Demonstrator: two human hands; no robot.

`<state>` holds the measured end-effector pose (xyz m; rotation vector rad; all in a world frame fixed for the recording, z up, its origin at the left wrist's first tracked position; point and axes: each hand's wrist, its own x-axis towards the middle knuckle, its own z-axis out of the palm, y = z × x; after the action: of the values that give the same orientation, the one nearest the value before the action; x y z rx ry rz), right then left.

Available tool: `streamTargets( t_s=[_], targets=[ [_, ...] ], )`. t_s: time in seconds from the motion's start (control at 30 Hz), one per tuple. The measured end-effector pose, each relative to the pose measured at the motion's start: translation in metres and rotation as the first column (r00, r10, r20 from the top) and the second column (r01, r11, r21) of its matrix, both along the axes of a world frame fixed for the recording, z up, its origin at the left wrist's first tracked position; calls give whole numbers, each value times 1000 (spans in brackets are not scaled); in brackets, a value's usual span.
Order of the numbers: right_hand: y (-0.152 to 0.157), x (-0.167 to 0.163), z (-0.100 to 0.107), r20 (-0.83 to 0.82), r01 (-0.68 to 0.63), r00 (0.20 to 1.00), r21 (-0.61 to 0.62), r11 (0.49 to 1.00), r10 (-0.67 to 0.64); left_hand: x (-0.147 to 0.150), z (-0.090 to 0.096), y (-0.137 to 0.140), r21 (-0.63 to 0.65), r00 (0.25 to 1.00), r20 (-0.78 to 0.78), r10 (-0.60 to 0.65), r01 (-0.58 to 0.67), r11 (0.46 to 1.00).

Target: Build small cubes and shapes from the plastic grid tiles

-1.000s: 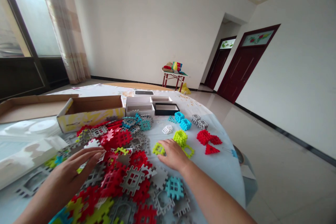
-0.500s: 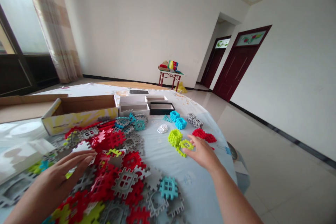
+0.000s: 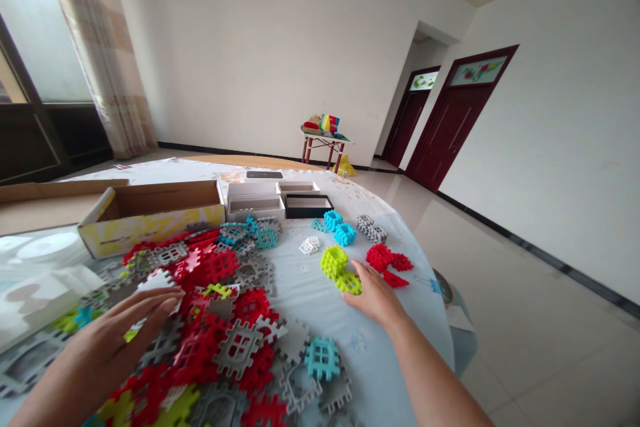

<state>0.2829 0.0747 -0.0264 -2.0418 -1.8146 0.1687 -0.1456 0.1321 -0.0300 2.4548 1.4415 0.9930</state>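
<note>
My left hand (image 3: 113,327) rests over a heap of interlocking plastic blocks, its fingers stretched out beside a white block (image 3: 156,280). The heap mixes red blocks (image 3: 197,347), grey blocks (image 3: 239,347) and a turquoise block (image 3: 323,357) at its right side. On the right, my right hand (image 3: 377,297) has thumb and forefinger round a lime-green block (image 3: 350,283), which sits low on the cloth. A taller lime-green stack (image 3: 333,261) touches it from behind. The palm side of the right hand is hidden.
Blue stacks (image 3: 344,234), grey stacks (image 3: 371,229), red blocks (image 3: 381,258) and white pieces (image 3: 310,245) lie grouped on the tablecloth. Behind the heap stand a cardboard box (image 3: 155,230), small white trays (image 3: 255,207) and a black tray (image 3: 309,206). White foam packaging (image 3: 45,293) lies left.
My right hand has shifted slightly left and down, bringing the lime-green block down onto the cloth beside the stack. A red block behind the hand now shows more. My left hand stays put.
</note>
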Motion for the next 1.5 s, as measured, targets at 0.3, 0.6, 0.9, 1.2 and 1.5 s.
streamTargets(
  t_s=[0.3,0.6,0.9,1.2,1.5],
  targets=[
    [39,-17,21,-24,-53,998,141,989,57,0,0,2,57,1000,1,-19,19,998],
    [58,-20,15,-40,-82,996,20,996,83,4,7,-4,76,1000,10,-7,7,997],
    [56,-22,10,-6,-69,998,-54,996,69,3,3,-2,22,1000,8,-10,10,1000],
    [67,-33,10,96,51,994,-72,996,-44,0,-3,2,49,1000,-3,5,-5,999],
    [52,-28,21,44,72,996,69,995,-75,-3,-9,3,53,1000,13,17,-18,998]
  ],
)
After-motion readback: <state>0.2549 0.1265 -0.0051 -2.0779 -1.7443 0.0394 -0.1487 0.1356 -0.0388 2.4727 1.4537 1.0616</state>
